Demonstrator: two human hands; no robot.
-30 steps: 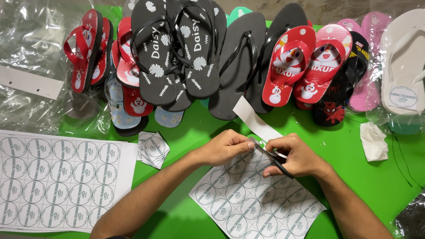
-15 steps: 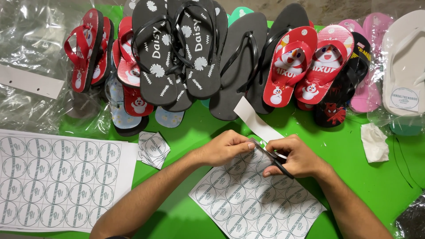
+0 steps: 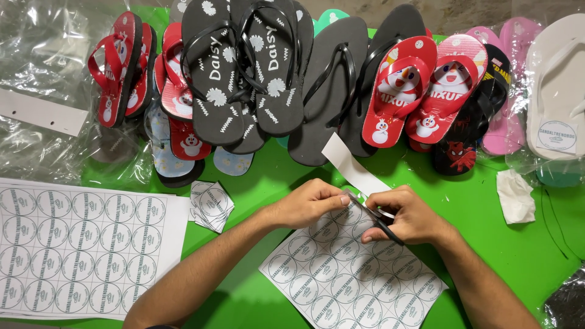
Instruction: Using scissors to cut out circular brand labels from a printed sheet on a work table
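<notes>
Barely any shift since a second ago: both hands parked over sticker sheet (image 3: 353, 274) on green table (image 3: 487, 244). Left hand (image 3: 304, 204) pinching sheet edge; right hand (image 3: 405, 216) gripping scissors (image 3: 375, 218), blades at white strip (image 3: 353, 167). Cutting ongoing, slowly.

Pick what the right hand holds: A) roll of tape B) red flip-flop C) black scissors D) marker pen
C: the right hand grips black scissors over the sheet of round stickers, while the left hand steadies the sheet's edge.
</notes>
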